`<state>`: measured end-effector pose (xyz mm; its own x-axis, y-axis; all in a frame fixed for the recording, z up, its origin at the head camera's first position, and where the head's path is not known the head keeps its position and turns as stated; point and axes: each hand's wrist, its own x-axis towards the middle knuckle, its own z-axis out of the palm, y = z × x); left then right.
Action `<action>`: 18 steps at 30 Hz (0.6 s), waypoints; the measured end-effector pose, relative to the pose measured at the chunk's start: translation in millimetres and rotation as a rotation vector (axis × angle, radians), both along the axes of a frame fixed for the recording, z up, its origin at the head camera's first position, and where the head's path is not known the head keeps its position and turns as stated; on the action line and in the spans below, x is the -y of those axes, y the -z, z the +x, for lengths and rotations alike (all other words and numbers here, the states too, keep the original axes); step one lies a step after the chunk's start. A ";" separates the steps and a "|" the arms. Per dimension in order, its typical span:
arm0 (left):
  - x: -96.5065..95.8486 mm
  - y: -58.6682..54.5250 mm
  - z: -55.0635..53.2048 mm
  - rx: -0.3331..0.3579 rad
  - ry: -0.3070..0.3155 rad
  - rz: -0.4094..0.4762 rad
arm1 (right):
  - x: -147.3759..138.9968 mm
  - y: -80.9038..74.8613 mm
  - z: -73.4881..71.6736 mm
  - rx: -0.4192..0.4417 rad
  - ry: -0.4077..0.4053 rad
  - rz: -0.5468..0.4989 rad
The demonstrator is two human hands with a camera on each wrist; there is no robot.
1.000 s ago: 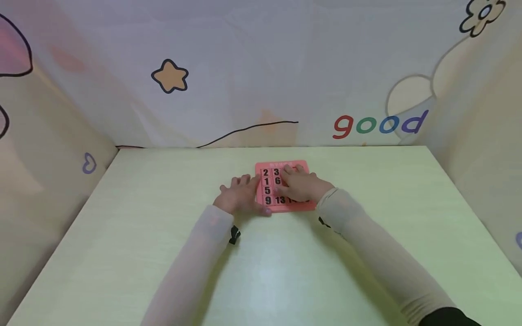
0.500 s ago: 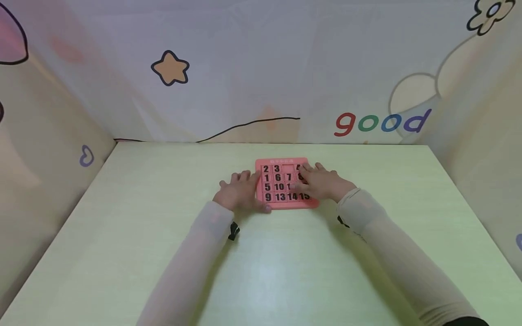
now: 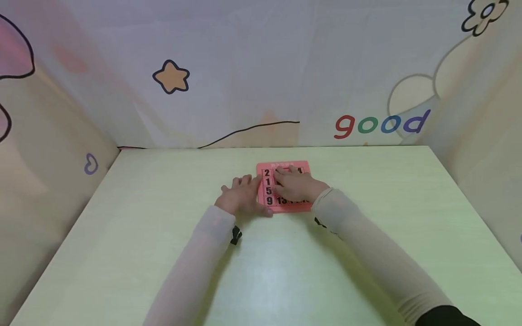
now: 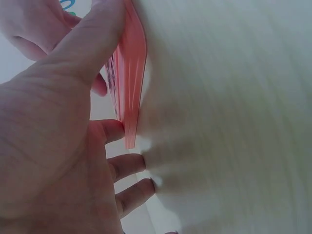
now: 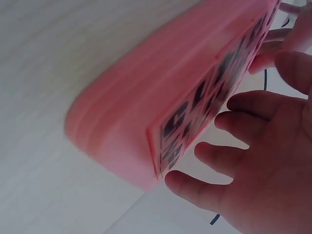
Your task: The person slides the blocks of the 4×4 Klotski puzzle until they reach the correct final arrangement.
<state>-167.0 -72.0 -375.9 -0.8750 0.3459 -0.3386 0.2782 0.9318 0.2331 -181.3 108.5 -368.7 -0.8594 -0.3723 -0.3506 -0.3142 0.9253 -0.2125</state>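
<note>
A pink sliding number puzzle (image 3: 267, 190) lies flat on the table, its black-numbered tiles facing up. My left hand (image 3: 240, 195) holds its left side, thumb at the near edge and index finger at the left edge. The left wrist view shows the puzzle's pink side wall (image 4: 131, 73) beside that thumb. Over the tiles, my right hand (image 3: 297, 185) reaches in from the right with extended fingers and covers many of the numbers. Seen from the right wrist, the right hand's fingertips (image 5: 178, 183) are close over the tile face; exact contact is hard to tell.
A pale, light-coloured table (image 3: 261, 262) surrounds the puzzle. Behind it stands a printed backdrop (image 3: 244, 54) with a star (image 3: 171, 77) and the word "good" (image 3: 382, 125). Cloth side walls (image 3: 45, 181) flank the table.
My right hand first shifted right, uncovering more tiles and an open slot in the top row, then came back left over the tiles. My left hand stays at the puzzle's left side.
</note>
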 end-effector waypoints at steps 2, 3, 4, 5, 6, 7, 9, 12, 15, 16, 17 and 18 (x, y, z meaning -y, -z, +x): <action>-0.5 0.6 0.8 -0.001 0.002 0.002 | -0.5 2.1 -0.7 0.008 0.005 0.010; -0.6 0.7 1.1 -0.001 0.002 0.005 | -1.6 3.5 -1.2 0.008 0.006 0.013; -0.8 0.8 1.5 -0.004 0.004 0.005 | -3.0 4.4 -1.4 0.007 0.009 0.016; -0.8 0.7 1.7 -0.007 0.004 0.006 | -4.8 5.3 -1.7 0.005 0.015 0.014; -0.8 0.6 1.8 -0.009 0.002 0.004 | -6.8 5.9 -1.8 0.002 0.020 0.007; -0.6 0.5 1.9 -0.011 0.001 0.002 | -8.8 6.3 -2.1 0.000 0.028 0.000; -0.5 0.6 2.0 -0.014 0.000 0.003 | -13.4 6.4 -1.9 -0.004 0.033 -0.010; -0.4 0.9 2.1 -0.017 0.000 0.007 | -20.3 4.9 -1.3 -0.004 0.046 -0.013; -0.5 0.7 2.6 -0.020 -0.001 0.013 | -27.0 2.9 -0.2 -0.002 0.062 -0.006; -0.6 0.5 2.7 -0.021 -0.001 0.013 | -29.0 2.2 0.0 -0.002 0.069 -0.003; -0.7 0.5 2.8 -0.023 -0.002 0.012 | -30.7 1.5 0.3 -0.002 0.077 0.001; -0.8 0.3 2.8 -0.025 -0.003 0.011 | -32.2 1.0 0.5 0.000 0.085 0.001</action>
